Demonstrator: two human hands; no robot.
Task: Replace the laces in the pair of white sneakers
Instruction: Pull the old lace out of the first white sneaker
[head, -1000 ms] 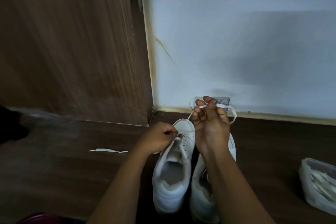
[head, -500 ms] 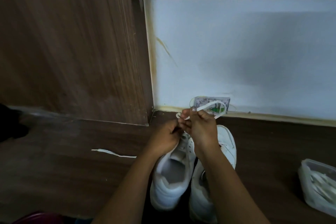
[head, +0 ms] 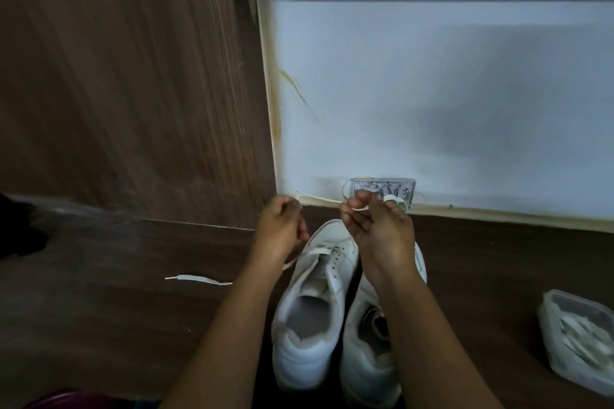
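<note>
Two white sneakers stand side by side on the dark wooden floor, toes toward the wall: the left sneaker [head: 314, 305] and the right sneaker [head: 368, 352], partly under my right forearm. A white lace [head: 309, 254] runs from the left sneaker's eyelets out to both sides. My left hand [head: 282, 229] is curled above and left of the toe, gripping one part of the lace. My right hand [head: 375, 229] pinches the other part above the toe, a short loop showing at its fingertips. The lace's loose end [head: 196, 279] trails on the floor at left.
A clear plastic container [head: 578, 342] holding white laces sits on the floor at right. A white wall with a low socket plate [head: 382, 188] is just behind the shoes. A wooden panel [head: 126, 76] stands at left, with a dark object [head: 16, 236] at the far left edge.
My hands came together over the toe half a second ago, then drew apart: the left moved up and left, and the lace now runs taut out of the eyelets. The big loop has shrunk.
</note>
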